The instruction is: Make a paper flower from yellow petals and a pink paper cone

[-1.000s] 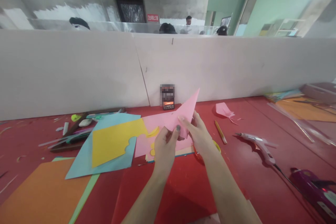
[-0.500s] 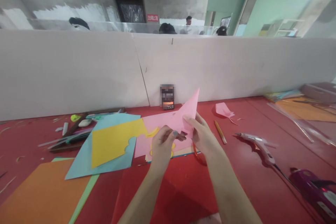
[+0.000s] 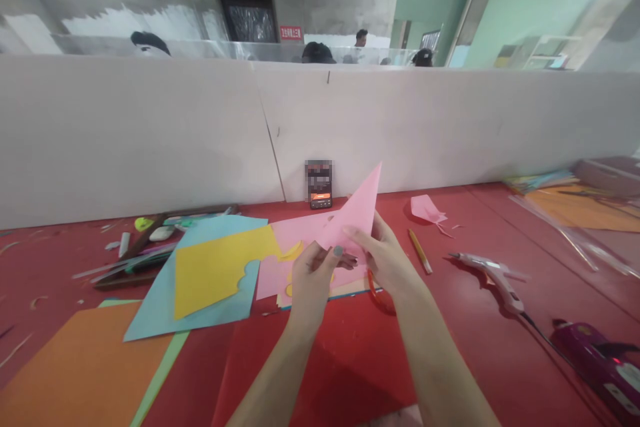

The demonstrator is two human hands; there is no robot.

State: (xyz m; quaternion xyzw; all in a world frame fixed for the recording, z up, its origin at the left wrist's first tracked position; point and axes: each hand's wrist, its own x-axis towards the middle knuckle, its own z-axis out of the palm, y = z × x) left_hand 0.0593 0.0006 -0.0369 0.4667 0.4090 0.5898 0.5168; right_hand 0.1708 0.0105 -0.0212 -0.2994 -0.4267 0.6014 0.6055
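A folded piece of pink paper (image 3: 361,203) stands up between my hands, its pointed tip upward. My right hand (image 3: 383,250) grips it from the right, thumb on the near face and fingers behind. At its lower left edge, my left hand (image 3: 317,273) has thumb and fingers pinched on the paper. Behind and below the hands lies a flat pink sheet (image 3: 267,278) with yellow paper scraps (image 3: 293,251) on it. The orange loop of a scissors-like handle (image 3: 380,297) shows beside my right wrist, the rest hidden.
Yellow (image 3: 215,267), blue (image 3: 155,310) and orange sheets (image 3: 75,360) overlap on the left, near a tool tray (image 3: 125,280). A phone (image 3: 320,187) leans on the white partition (image 3: 425,127). To the right lie a pencil-like stick (image 3: 420,251), pink scrap (image 3: 426,209), glue gun (image 3: 493,273) and purple device (image 3: 595,360).
The pink paper has risen slightly and shows a broader face. My left hand has shifted a little to the right, and my right thumb has slid slightly leftward on the paper.
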